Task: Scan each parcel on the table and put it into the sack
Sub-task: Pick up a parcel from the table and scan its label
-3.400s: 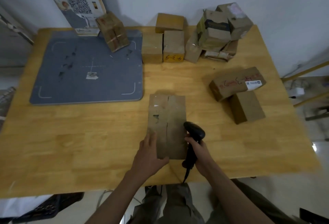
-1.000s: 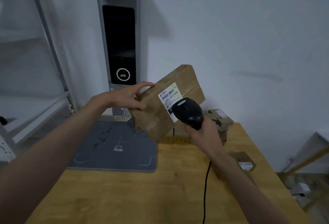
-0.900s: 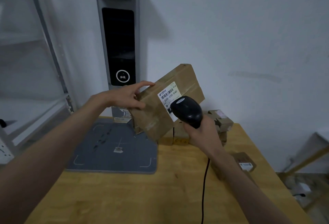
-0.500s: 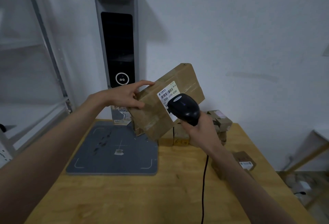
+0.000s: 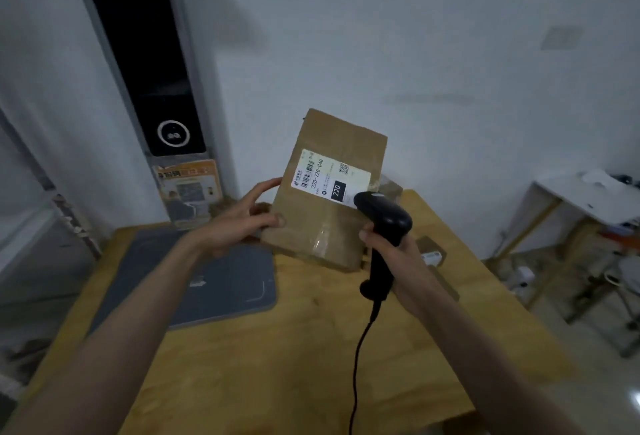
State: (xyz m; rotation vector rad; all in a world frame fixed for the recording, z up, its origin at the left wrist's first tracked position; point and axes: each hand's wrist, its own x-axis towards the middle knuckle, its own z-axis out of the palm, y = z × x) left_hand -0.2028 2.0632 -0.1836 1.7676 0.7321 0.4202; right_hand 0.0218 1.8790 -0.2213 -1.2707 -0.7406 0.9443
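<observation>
The left hand (image 5: pixel 242 223) pinches the parcel (image 5: pixel 329 192) by its left edge, holding it up and tilted, long axis rising away. The right hand (image 5: pixel 388 244) grips the scanner (image 5: pixel 382 227), its head just right of and touching the label (image 5: pixel 329 176).

Both bare forearms reach in from the lower corners toward mid-frame. The left hand (image 5: pixel 242 227), left of centre, grips a parcel (image 5: pixel 329 192) by its edge, thumb on the front. The right hand (image 5: pixel 388 247), just right of centre, curls round a scanner (image 5: pixel 382 227) handle.
</observation>
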